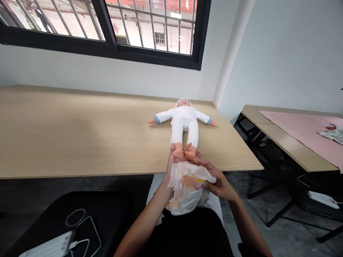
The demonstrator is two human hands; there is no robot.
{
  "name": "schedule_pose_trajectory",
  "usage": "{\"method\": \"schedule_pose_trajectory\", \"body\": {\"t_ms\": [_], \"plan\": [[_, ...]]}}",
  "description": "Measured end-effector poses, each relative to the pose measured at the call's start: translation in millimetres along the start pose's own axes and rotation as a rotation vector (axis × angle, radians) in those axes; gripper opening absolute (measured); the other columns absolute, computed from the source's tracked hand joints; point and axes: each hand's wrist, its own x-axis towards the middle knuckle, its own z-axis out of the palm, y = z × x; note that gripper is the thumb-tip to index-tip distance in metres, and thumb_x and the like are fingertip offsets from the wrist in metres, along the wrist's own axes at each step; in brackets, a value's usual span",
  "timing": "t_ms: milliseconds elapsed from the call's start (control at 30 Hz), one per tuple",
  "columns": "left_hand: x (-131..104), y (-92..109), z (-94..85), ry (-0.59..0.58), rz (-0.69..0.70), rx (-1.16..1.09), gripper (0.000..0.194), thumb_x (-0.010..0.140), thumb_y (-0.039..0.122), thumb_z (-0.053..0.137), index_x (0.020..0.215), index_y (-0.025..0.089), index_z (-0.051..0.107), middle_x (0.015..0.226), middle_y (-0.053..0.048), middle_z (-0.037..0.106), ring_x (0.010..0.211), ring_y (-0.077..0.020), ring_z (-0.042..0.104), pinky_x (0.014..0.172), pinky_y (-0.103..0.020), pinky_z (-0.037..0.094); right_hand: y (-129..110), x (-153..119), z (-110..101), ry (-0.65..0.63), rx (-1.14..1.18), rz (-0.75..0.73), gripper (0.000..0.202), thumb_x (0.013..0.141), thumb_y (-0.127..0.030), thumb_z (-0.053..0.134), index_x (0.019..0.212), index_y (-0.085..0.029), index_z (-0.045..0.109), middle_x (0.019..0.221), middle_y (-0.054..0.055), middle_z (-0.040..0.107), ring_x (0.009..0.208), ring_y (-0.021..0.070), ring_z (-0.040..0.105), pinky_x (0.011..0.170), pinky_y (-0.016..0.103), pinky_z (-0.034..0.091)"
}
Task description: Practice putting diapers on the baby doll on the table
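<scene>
A baby doll (pixel 184 119) in a white suit with blue cuffs lies on its back on the wooden table (pixel 80 135), arms spread, bare feet toward me. My left hand (pixel 171 160) is beneath and beside the doll's feet, its fingers partly hidden by the feet and the diaper. A crumpled white diaper (pixel 189 185) with coloured print lies over my lap, just past the table's front edge. My right hand (pixel 217 180) pinches the diaper's right edge between thumb and fingers.
A black chair (pixel 107 210) at the lower left holds a white power bank (pixel 50 246) with a cable. On the right, another table (pixel 289 142) carries a pink cloth (pixel 302 128). A barred window (pixel 150 28) is behind the table.
</scene>
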Motion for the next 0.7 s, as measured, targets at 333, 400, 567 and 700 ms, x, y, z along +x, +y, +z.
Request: {"method": "schedule_pose_trajectory", "body": {"t_ms": [333, 400, 567, 700], "plan": [[4.0, 7.1, 8.9, -0.122, -0.142, -0.026, 0.064, 0.084, 0.076, 0.035, 0.082, 0.018, 0.064, 0.092, -0.012, 0.065, 0.08, -0.026, 0.061, 0.074, -0.043, 0.048, -82.8, -13.1, -145.0, 0.658, -0.582, 0.496, 0.044, 0.078, -0.058, 0.067, 0.096, -0.018, 0.069, 0.084, 0.008, 0.071, 0.066, 0.0202, 0.062, 0.056, 0.03, 0.047], [6.2, 7.6, 13.8, -0.138, -0.126, 0.001, 0.065, 0.084, 0.076, 0.032, 0.088, 0.021, 0.066, 0.092, -0.011, 0.064, 0.076, -0.024, 0.06, 0.071, -0.041, 0.047, -104.3, 0.5, -172.2, 0.714, -0.843, 0.443, 0.041, 0.083, -0.058, 0.06, 0.098, -0.021, 0.068, 0.091, 0.011, 0.07, 0.072, 0.0219, 0.062, 0.061, 0.033, 0.045], [10.3, 14.2, 29.5, -0.159, -0.139, 0.068, 0.068, 0.082, 0.078, 0.033, 0.101, 0.024, 0.068, 0.094, -0.01, 0.062, 0.073, -0.0208, 0.056, 0.068, -0.037, 0.045, -135.1, 41.4, -192.9, 0.871, -1.631, 0.411, 0.042, 0.095, -0.046, 0.043, 0.102, -0.01, 0.065, 0.074, 0.016, 0.064, 0.068, 0.0222, 0.059, 0.058, 0.036, 0.027], [8.2, 22.7, 45.4, -0.153, -0.133, 0.102, 0.07, 0.082, 0.078, 0.032, 0.103, 0.021, 0.067, 0.093, -0.01, 0.061, 0.072, -0.0202, 0.054, 0.068, -0.037, 0.045, -113.4, 50.8, -163.4, 0.965, -1.767, 0.241, 0.047, 0.097, -0.047, 0.035, 0.088, -0.012, 0.066, 0.065, 0.011, 0.061, 0.055, 0.0167, 0.051, 0.053, 0.031, 0.021]]}}
